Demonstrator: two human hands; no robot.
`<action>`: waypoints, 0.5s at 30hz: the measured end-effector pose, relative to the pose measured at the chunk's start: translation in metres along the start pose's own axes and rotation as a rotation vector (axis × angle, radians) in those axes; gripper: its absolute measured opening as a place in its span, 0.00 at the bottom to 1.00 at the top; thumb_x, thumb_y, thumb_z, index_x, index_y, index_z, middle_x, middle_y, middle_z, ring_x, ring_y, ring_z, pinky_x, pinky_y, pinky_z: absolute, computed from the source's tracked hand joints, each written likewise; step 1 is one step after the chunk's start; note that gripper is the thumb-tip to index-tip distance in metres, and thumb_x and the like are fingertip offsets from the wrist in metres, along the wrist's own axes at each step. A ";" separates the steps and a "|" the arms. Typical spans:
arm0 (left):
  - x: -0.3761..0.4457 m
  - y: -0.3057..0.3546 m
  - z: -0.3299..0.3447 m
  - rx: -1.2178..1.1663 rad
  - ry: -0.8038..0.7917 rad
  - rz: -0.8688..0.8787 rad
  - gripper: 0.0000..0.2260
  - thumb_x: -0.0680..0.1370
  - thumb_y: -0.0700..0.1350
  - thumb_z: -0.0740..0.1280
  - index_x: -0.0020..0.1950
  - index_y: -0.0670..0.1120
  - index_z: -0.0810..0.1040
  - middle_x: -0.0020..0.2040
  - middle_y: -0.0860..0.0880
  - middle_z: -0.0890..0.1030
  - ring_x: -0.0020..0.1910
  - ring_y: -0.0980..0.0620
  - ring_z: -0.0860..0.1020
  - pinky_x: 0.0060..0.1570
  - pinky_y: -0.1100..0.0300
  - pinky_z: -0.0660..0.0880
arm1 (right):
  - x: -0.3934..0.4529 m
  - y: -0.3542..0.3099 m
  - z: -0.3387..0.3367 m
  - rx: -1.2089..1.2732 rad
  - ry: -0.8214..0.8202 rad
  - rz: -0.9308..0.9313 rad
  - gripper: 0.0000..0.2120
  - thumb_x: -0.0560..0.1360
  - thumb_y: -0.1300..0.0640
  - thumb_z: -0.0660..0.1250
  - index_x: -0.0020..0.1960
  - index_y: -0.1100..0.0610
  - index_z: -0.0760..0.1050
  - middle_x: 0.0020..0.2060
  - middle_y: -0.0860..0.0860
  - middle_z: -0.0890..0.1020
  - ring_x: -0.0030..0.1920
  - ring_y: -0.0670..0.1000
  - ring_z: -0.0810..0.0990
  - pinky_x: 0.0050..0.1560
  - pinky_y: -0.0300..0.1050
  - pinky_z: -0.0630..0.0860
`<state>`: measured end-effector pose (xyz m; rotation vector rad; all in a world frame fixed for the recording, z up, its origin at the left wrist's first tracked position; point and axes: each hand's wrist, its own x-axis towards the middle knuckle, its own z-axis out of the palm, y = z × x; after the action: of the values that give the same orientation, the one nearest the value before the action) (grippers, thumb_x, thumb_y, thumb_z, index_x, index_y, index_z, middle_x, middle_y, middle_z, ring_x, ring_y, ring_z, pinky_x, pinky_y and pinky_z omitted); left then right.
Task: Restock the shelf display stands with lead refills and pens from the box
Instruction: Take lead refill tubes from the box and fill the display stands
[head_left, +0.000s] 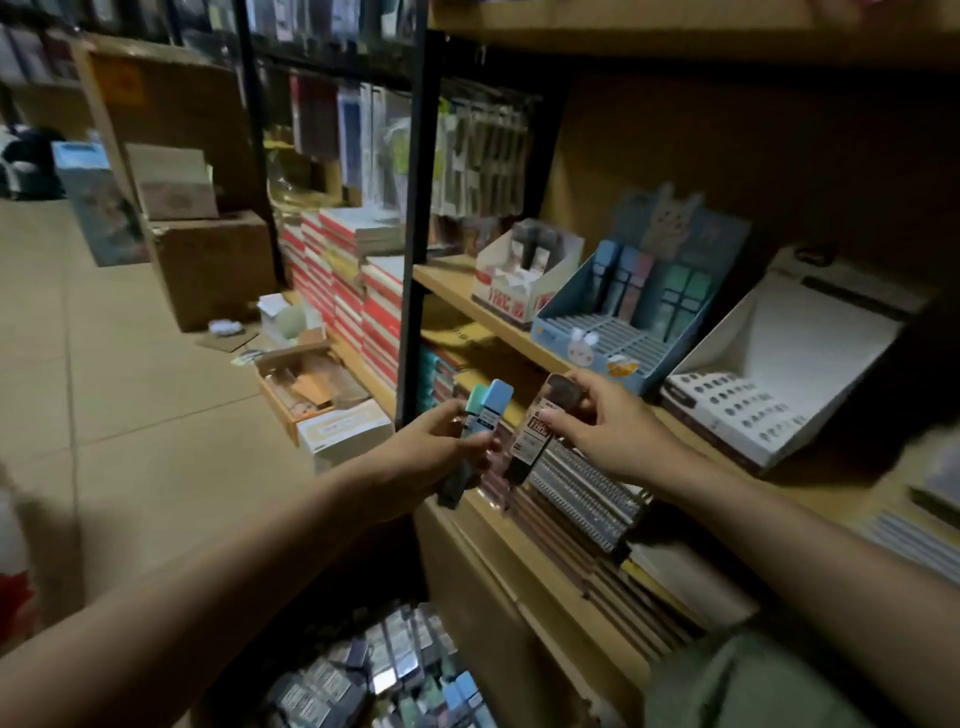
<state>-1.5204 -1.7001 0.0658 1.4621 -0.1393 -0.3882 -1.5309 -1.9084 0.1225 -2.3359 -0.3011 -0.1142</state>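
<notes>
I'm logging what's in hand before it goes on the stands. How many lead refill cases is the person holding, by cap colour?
Green-capped case, left hand: 1
Blue-capped case, left hand: 1
Dark-capped case, right hand: 1
Total: 3

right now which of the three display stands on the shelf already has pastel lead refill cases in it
The blue rabbit display stand, the middle of the three. Pastel refill cases stand in its back rows. The red-and-white stand to its left holds dark cases; the white stand on its right shows none.
</notes>
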 end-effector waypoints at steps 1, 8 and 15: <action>0.004 0.008 0.005 -0.035 -0.013 -0.013 0.10 0.79 0.38 0.64 0.59 0.49 0.76 0.43 0.48 0.83 0.35 0.55 0.83 0.31 0.61 0.77 | 0.001 -0.002 -0.010 -0.047 0.034 -0.016 0.05 0.76 0.52 0.70 0.51 0.47 0.74 0.43 0.44 0.80 0.43 0.44 0.80 0.46 0.41 0.76; 0.033 0.060 0.007 -0.130 -0.038 0.001 0.11 0.80 0.40 0.62 0.60 0.51 0.75 0.50 0.45 0.79 0.48 0.49 0.77 0.41 0.55 0.76 | 0.032 -0.030 -0.072 -0.172 0.205 -0.070 0.17 0.71 0.56 0.75 0.57 0.44 0.74 0.49 0.43 0.79 0.48 0.47 0.81 0.49 0.49 0.82; 0.057 0.089 -0.008 -0.211 -0.020 0.037 0.10 0.81 0.39 0.62 0.61 0.46 0.73 0.47 0.46 0.78 0.43 0.53 0.77 0.39 0.60 0.74 | 0.116 -0.059 -0.104 -0.183 0.427 -0.144 0.12 0.76 0.57 0.71 0.57 0.48 0.77 0.46 0.45 0.80 0.41 0.44 0.82 0.37 0.37 0.80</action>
<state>-1.4495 -1.7063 0.1448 1.2467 -0.1371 -0.3762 -1.4331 -1.9208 0.2566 -2.3923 -0.2505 -0.7268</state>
